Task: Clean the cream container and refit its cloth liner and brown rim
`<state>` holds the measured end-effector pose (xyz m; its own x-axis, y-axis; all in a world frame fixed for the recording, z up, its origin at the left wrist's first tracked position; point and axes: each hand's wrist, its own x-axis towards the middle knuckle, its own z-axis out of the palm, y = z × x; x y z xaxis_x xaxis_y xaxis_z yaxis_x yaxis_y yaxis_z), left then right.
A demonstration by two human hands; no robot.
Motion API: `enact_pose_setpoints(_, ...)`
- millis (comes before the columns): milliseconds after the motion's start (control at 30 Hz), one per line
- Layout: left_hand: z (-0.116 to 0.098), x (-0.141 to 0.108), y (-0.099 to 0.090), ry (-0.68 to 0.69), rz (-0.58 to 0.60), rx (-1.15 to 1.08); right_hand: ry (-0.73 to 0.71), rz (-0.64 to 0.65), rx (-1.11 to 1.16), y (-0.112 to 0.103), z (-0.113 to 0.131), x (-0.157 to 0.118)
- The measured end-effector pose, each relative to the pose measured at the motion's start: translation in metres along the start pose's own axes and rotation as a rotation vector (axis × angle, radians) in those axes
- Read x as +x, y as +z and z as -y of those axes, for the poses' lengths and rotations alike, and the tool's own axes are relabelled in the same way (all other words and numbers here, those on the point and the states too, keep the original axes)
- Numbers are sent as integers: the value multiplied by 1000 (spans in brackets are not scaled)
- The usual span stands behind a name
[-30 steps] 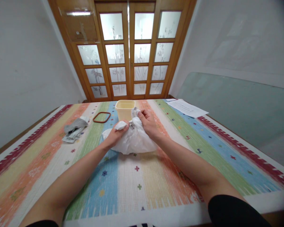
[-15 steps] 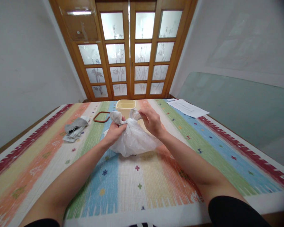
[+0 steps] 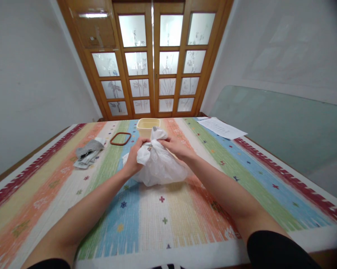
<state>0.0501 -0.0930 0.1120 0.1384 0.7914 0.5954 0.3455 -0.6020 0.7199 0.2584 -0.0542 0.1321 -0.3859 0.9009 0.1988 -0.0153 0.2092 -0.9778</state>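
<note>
A white translucent plastic bag [image 3: 161, 170] sits on the patterned tablecloth in front of me, its top twisted into a knot with loose ends sticking up. My left hand [image 3: 135, 155] grips the bag's neck from the left, fingers curled behind the knot. From the right, my right hand [image 3: 175, 146] pinches the neck just below the upright end. What the bag contains cannot be made out. Directly behind it stands a pale yellow plastic tub [image 3: 148, 123], partly hidden by the bag. A brown rounded-square ring [image 3: 120, 139] lies to the left of the tub.
Crumpled grey and white packaging [image 3: 89, 153] lies on the left of the striped tablecloth [image 3: 154, 224]. Printed paper sheets [image 3: 222, 127] rest at the far right edge. A pale green glass panel [image 3: 280, 127] leans along the right wall; wooden doors [image 3: 154, 74] stand beyond the table.
My hands have come closer together around the knot. The left loose end now hangs down over the front, and my right hand has moved left and slightly lower, off the right loose end.
</note>
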Motion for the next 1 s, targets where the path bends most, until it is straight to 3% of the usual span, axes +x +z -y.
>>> enact_pose_setpoints(133,-4,-4,1,115,125,-76,-54,-100,146,-2,-5,7)
enact_pose_setpoints(333,-9,-4,0,252,237,-53,-6,-215,401,2,-3,11)
enact_pose_setpoints(467,-7,-3,2,278,212,-16,25,-62,475,10,3,2)
enact_pose_setpoints(633,-5,-4,2,274,202,36,66,106,381,15,9,-10)
enact_pose_setpoints(800,-10,-4,0,275,301,9,51,42,388,17,10,-10)
enact_pose_setpoints(1000,-5,-1,1,175,213,-181,-75,-26,450,18,9,-5)
